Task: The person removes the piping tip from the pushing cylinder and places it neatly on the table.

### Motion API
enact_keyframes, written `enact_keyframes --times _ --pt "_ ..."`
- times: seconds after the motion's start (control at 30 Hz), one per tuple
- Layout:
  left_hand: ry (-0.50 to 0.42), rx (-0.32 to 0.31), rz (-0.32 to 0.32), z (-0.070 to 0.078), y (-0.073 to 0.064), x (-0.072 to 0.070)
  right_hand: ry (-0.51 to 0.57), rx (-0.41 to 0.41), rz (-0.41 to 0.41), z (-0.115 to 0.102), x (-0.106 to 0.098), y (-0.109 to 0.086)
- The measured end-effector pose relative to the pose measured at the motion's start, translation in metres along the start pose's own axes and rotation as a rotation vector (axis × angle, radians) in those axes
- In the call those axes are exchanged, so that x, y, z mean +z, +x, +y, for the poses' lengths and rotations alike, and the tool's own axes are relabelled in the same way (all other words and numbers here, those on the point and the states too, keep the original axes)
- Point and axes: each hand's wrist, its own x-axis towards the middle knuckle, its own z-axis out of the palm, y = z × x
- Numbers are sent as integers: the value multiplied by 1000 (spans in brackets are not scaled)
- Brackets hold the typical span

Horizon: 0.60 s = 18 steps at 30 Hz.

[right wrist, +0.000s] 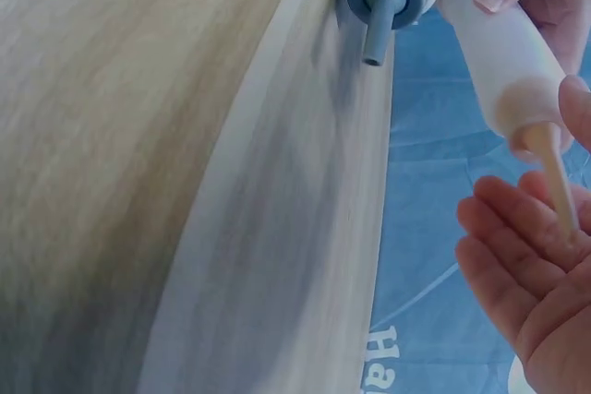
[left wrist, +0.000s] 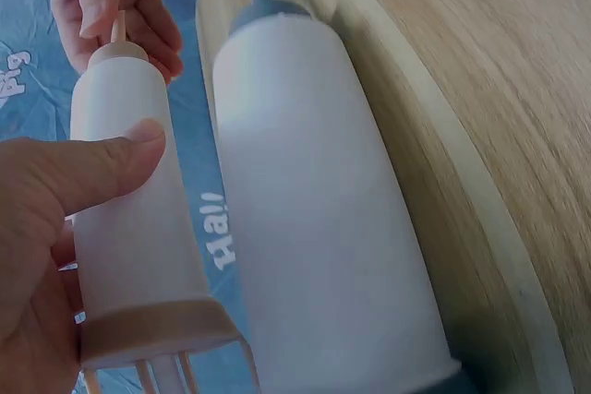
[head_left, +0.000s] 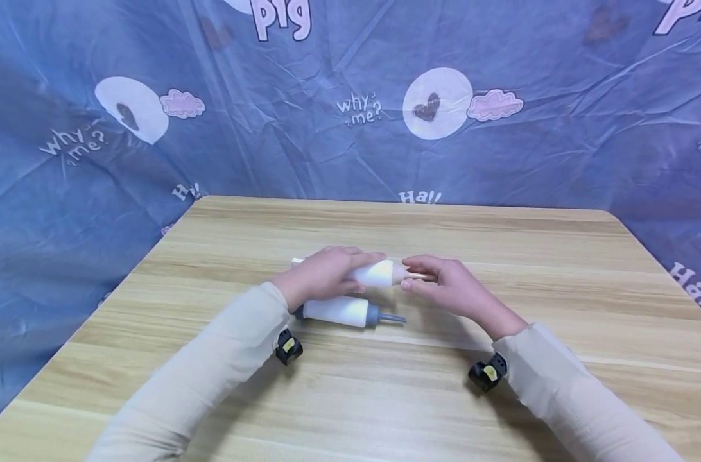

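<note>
White and tan, one bottle [head_left: 376, 274] is gripped by the left hand [head_left: 327, 273], thumb and fingers wrapped round its body over the middle of the table [head_left: 379, 404]. Its tan spout [right wrist: 556, 182] points to three o'clock, where the right hand [head_left: 451, 285] sits — fingers and thumb spread apart around the spout; I cannot tell whether they touch it. A grey-capped bottle [head_left: 336, 310] lies just beside, at six o'clock, and blue printed cloth [head_left: 304, 141] hangs at twelve.
</note>
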Motion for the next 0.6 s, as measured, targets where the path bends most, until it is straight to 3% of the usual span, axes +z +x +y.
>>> enact_keyframes --times 0.23,0.6 --pt "30 41 16 7 2 1 70 23 -1 1 4 1" --pt "94 40 1 8 3 4 152 64 -56 6 6 4"
